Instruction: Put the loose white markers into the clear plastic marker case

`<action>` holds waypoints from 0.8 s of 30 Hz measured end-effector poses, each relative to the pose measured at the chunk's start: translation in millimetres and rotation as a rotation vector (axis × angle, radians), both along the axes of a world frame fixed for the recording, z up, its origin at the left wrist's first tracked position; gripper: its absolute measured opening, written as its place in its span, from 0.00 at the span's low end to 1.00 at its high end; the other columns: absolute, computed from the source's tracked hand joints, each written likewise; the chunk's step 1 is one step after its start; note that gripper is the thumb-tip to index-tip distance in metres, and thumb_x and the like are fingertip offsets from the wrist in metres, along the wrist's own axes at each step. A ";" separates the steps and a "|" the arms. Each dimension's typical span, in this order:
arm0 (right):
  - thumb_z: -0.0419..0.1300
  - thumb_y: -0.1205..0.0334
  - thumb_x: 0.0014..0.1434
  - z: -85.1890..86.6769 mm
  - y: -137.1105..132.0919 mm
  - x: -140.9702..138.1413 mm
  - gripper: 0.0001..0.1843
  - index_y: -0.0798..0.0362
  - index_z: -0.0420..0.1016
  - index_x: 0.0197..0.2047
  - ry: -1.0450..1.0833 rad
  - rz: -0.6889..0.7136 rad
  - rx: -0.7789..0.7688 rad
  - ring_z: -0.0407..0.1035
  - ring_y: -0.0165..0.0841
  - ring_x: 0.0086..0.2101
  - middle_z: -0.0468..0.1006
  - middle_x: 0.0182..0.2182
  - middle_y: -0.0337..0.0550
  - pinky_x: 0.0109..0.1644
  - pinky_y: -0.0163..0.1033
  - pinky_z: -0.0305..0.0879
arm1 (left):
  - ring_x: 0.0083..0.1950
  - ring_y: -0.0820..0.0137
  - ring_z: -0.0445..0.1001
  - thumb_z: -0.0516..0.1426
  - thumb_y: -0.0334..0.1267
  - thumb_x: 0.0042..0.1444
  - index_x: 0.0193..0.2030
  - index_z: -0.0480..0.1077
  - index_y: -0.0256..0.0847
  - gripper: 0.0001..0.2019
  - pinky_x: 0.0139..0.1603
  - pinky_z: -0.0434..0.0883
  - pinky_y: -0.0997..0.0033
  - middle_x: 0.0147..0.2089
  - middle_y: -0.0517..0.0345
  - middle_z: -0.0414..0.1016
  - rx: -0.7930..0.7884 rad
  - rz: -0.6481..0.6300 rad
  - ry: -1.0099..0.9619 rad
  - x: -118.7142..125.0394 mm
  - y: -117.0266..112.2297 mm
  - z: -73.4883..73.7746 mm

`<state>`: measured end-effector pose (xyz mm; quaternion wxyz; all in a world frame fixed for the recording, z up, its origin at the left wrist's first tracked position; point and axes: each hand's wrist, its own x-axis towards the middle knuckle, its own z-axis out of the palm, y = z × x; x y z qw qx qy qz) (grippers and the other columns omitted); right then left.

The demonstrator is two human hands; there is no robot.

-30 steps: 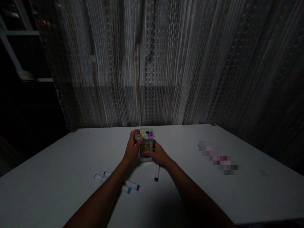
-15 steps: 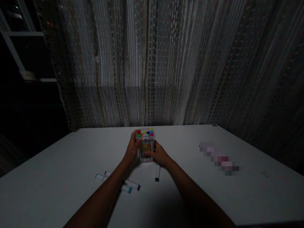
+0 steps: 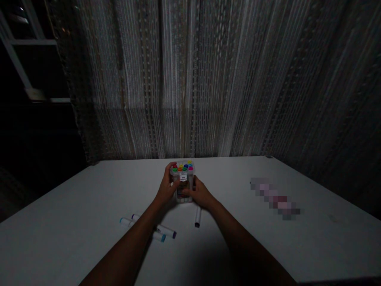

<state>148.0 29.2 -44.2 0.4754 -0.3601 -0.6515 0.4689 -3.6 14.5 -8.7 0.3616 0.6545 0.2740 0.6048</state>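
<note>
Since the marker box (image 3: 183, 181) stands near the surface's (image 3: 89, 198) far edge, left hand (image 3: 166, 190) and right hand (image 3: 200, 194) steady it, fingers wrapped around both sides.

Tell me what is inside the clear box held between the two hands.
The clear box holds upright markers; their coloured caps show at the top. The left hand and right hand cover the sides, so the marker barrels are mostly hidden.

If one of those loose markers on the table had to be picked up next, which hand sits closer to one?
Probably the right hand: the single marker lies just beside its wrist. The left hand also grips the marker box, and the two other markers lie farther back, under its forearm.
</note>
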 end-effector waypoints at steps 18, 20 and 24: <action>0.69 0.59 0.41 -2.8 1.4 -0.4 0.32 0.50 0.62 0.49 0.019 0.011 -0.019 0.71 0.38 0.42 0.74 0.44 0.43 0.48 0.48 0.67 | 0.45 0.65 0.72 0.57 0.48 0.51 0.53 0.56 0.43 0.25 0.45 0.71 0.64 0.47 0.53 0.69 -0.084 0.078 -0.032 5.6 -6.6 7.2; 0.69 0.60 0.41 -2.5 1.3 -0.6 0.32 0.49 0.63 0.49 0.021 0.007 -0.018 0.71 0.38 0.43 0.75 0.44 0.43 0.49 0.48 0.67 | 0.45 0.65 0.72 0.58 0.48 0.50 0.54 0.55 0.43 0.26 0.46 0.70 0.63 0.48 0.52 0.69 -0.075 0.068 -0.025 4.5 -5.6 5.4; 0.69 0.61 0.40 -2.0 1.1 -0.5 0.32 0.49 0.63 0.49 0.014 0.003 -0.008 0.71 0.37 0.43 0.75 0.43 0.42 0.50 0.48 0.66 | 0.48 0.63 0.72 0.59 0.45 0.47 0.56 0.53 0.43 0.30 0.48 0.69 0.63 0.50 0.51 0.68 -0.046 0.016 -0.002 1.9 -4.1 3.0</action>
